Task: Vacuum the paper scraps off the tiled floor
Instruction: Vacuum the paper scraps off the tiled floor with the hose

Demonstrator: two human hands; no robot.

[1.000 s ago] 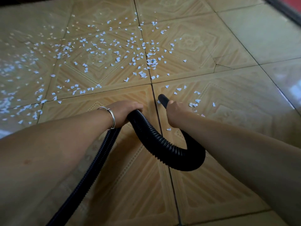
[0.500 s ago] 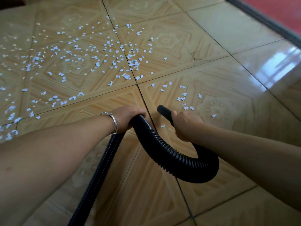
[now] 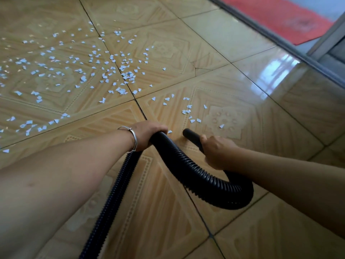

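Glossy beige patterned tiled floor (image 3: 233, 43), dark grout lines, window glare at right; grey metal door threshold (image 3: 280, 43) and red mat (image 3: 280, 21) beyond, top right; small white paper scraps (image 3: 127, 75) strewn thick across upper-left tiles, thinner cluster just ahead of smooth black nozzle (image 3: 190, 134); black ribbed vacuum hose (image 3: 196, 176) looped between arms; left hand (image 3: 149, 134), silver bangle (image 3: 133, 139) at wrist, curled over hose top; right hand (image 3: 217, 152) wrapped round nozzle, open end low, near floor; one scrap just beside left knuckles.

A single wide camera sits on the person's head, looking forward and down. The floor (image 3: 242, 43) fills its close, tilted view.
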